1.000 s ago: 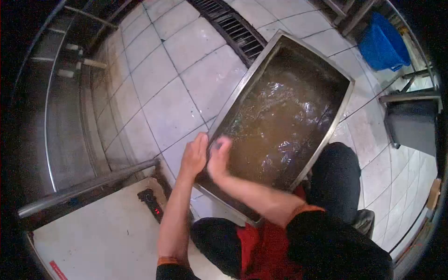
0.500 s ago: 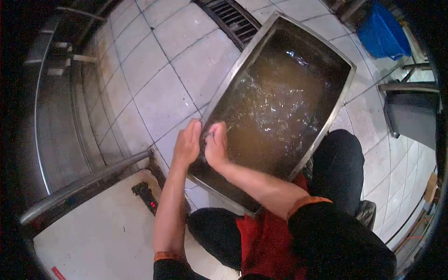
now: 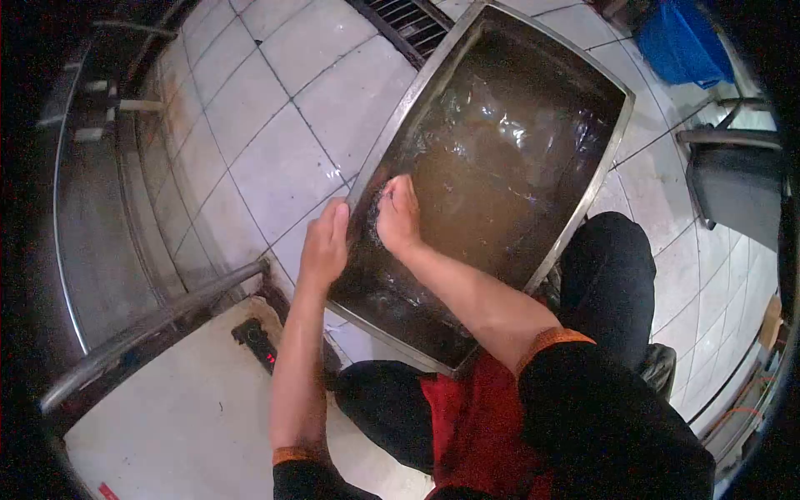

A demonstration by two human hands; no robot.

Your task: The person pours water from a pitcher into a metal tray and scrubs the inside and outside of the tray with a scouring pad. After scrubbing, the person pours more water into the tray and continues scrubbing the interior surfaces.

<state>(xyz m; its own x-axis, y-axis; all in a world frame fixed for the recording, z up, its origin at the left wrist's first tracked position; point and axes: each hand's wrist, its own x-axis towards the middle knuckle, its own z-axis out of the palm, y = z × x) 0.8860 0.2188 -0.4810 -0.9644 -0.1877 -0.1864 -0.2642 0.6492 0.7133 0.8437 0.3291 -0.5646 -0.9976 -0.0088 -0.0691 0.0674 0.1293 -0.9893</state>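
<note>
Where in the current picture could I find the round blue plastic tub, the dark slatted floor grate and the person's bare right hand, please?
Round blue plastic tub (image 3: 682,46): head view, on its side wall.
Dark slatted floor grate (image 3: 409,27): head view, among its slats.
Bare right hand (image 3: 400,218): head view, on its back.

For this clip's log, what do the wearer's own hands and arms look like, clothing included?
Both the left hand and the right hand are bare, with no gloves and no wristwatch in sight. The left sleeve and right sleeve are black, each edged with an orange band, and leave the forearms uncovered. Finer details of the fingers are too soft to make out.
</note>
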